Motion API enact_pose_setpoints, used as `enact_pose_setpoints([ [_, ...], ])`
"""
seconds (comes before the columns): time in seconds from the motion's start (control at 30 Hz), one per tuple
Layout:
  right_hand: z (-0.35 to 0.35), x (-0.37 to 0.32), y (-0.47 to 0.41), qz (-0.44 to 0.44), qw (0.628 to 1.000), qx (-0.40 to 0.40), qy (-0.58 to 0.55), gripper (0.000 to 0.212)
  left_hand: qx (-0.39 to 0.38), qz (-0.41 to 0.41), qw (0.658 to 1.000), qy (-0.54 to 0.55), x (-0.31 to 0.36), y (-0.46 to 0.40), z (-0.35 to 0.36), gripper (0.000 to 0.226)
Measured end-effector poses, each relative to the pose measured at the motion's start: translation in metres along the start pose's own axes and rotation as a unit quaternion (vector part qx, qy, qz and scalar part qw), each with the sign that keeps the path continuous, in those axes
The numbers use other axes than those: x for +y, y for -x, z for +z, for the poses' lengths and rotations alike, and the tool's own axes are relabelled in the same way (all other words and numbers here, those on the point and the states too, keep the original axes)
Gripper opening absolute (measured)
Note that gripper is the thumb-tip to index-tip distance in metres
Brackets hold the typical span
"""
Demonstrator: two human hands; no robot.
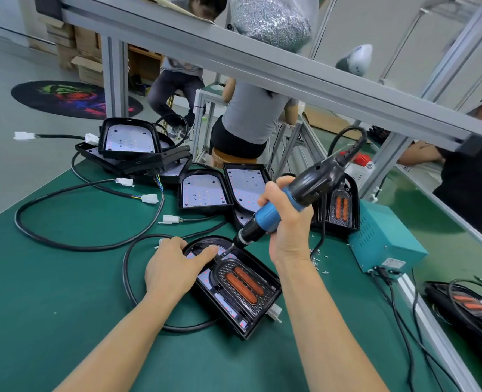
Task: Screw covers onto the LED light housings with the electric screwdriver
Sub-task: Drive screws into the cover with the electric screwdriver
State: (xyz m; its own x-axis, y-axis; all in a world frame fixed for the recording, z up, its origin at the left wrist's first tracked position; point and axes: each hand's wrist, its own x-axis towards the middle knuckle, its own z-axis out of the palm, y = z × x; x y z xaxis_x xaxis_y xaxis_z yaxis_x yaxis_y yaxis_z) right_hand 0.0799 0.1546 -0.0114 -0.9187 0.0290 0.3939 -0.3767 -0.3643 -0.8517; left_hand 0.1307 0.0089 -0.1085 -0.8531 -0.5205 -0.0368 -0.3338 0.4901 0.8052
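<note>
Your right hand (286, 219) grips blue-black electric screwdriver (285, 202), bit at ribbed black cover (241, 287) on black LED housing (259, 318), frame centre. Left hand (175, 267) presses housing, fingers straight. One covered unit (340, 206) right of centre; several bare white-board housings (206, 193) upper-left await covers.

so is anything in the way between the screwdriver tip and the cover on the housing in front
Nothing visible blocks it. The electric screwdriver, gripped by the right hand, already has its bit down at the top end of the cover. The left hand rests on the housing, thumb beside the bit, not under it.
</note>
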Motion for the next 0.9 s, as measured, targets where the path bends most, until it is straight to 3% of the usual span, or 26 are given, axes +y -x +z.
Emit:
enact_pose_setpoints([
  [0.2,0.019,0.003,-0.009,0.028,0.998,0.041,0.027,0.028,0.008,-0.005,1.000,-0.004,0.003,-0.001,0.000,0.052],
  [0.33,0.024,0.007,-0.010,-0.001,0.998,0.040,0.038,0.015,0.017,-0.004,1.000,-0.005,0.004,0.000,0.000,0.050],
  [0.63,0.019,0.006,-0.007,-0.006,0.996,-0.083,0.029,0.030,0.013,-0.013,1.000,-0.010,0.004,-0.002,0.001,0.058],
  [0.77,0.018,0.003,-0.008,-0.005,0.999,-0.045,0.028,0.022,0.009,-0.010,1.000,0.008,0.003,0.000,-0.001,0.056],
  [0.9,0.005,0.001,-0.007,-0.005,0.998,0.054,-0.018,0.020,0.000,-0.008,1.000,0.012,0.003,0.003,-0.003,0.056],
])
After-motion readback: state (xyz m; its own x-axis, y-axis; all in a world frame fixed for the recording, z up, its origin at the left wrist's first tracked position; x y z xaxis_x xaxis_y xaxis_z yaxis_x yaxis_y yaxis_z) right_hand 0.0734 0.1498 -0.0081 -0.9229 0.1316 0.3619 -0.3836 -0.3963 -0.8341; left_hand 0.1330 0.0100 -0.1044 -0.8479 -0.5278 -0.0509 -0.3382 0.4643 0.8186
